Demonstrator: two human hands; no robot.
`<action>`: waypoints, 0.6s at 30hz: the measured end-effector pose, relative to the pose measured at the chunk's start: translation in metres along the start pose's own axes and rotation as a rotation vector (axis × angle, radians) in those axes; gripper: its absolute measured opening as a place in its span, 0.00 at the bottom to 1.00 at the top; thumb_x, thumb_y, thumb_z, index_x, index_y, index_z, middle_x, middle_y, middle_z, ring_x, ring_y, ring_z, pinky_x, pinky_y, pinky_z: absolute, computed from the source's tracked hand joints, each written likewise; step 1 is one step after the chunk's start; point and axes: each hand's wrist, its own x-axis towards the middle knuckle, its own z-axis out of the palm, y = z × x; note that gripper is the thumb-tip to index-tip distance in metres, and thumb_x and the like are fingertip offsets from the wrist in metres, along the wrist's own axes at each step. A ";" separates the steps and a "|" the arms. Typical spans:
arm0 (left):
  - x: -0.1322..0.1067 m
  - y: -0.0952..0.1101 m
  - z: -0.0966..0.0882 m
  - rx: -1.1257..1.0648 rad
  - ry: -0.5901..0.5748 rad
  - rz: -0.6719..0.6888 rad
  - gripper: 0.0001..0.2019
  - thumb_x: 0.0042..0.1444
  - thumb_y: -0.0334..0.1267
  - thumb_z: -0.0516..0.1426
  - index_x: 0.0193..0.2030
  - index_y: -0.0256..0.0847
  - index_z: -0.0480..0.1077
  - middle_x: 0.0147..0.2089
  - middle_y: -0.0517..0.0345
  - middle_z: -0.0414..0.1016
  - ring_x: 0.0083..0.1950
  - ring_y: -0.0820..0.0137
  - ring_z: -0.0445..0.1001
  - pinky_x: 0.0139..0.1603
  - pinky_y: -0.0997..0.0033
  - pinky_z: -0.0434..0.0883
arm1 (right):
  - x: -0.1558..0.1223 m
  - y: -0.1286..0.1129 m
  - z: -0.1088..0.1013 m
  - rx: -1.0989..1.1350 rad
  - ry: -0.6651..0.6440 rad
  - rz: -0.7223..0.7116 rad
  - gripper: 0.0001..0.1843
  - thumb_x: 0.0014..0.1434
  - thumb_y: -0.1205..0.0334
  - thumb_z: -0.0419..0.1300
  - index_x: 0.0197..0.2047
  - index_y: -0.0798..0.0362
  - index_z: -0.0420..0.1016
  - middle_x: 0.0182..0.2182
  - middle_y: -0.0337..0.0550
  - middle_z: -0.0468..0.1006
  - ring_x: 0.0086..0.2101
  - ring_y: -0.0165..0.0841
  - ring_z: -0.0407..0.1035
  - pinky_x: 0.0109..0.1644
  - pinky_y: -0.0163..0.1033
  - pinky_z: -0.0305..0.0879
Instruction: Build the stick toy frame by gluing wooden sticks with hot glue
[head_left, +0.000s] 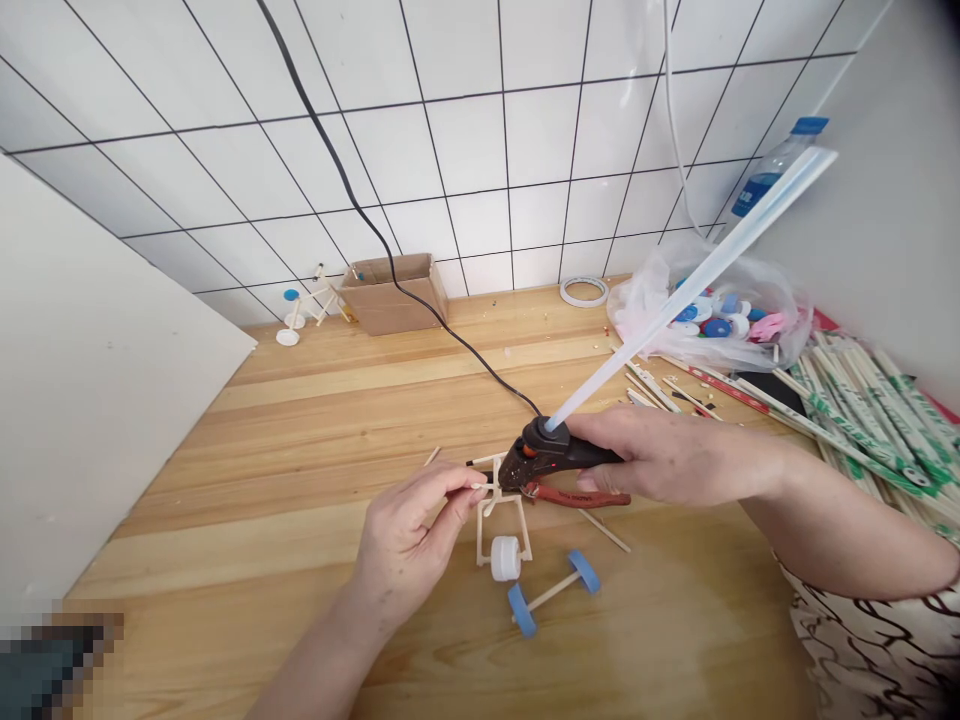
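My right hand [649, 455] is closed around the handle of a black glue gun [536, 448], with a long translucent glue stick [686, 295] rising from its back. The gun's tip is at a small frame of wooden sticks [523, 520], which carries white bottle caps [505, 558] as a wheel. My left hand [420, 530] pinches a short thin stick [480, 487] against the frame; the exact joint is partly hidden by the gun. Red-handled pliers [577, 495] lie under the gun. Nearer me rests a stick axle with blue caps [555, 592] at both ends.
A cardboard box [397, 295] and another stick-and-cap model [300, 310] stand by the tiled wall. Tape [584, 291], a plastic bag of bottle caps [705, 315] and wrapped chopsticks [874, 415] lie at the right. A black cord [337, 165] runs to the gun.
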 end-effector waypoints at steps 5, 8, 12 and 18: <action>-0.001 0.001 0.000 0.003 0.002 -0.021 0.05 0.56 0.32 0.55 0.34 0.42 0.73 0.31 0.60 0.79 0.28 0.74 0.76 0.32 0.78 0.74 | 0.000 0.004 -0.003 0.010 -0.020 0.017 0.19 0.57 0.65 0.55 0.53 0.50 0.68 0.45 0.41 0.76 0.43 0.36 0.68 0.45 0.37 0.62; -0.001 0.001 0.001 0.007 0.007 -0.017 0.05 0.56 0.32 0.55 0.34 0.42 0.73 0.31 0.60 0.79 0.29 0.74 0.76 0.33 0.77 0.74 | 0.002 0.005 -0.003 0.020 -0.033 0.043 0.20 0.58 0.64 0.54 0.55 0.50 0.67 0.44 0.40 0.76 0.42 0.36 0.68 0.45 0.36 0.62; 0.000 0.001 0.001 0.014 0.005 -0.005 0.05 0.56 0.32 0.55 0.34 0.41 0.72 0.31 0.61 0.78 0.29 0.74 0.76 0.33 0.78 0.74 | 0.004 0.005 -0.003 0.042 -0.040 0.051 0.21 0.58 0.63 0.55 0.55 0.53 0.68 0.43 0.41 0.77 0.40 0.36 0.69 0.43 0.36 0.62; 0.000 0.002 0.001 0.022 -0.011 -0.014 0.06 0.57 0.33 0.54 0.33 0.42 0.72 0.30 0.60 0.78 0.28 0.74 0.76 0.33 0.78 0.73 | 0.007 0.006 -0.001 0.052 -0.036 0.042 0.20 0.58 0.63 0.55 0.54 0.54 0.69 0.42 0.42 0.77 0.40 0.36 0.68 0.41 0.35 0.62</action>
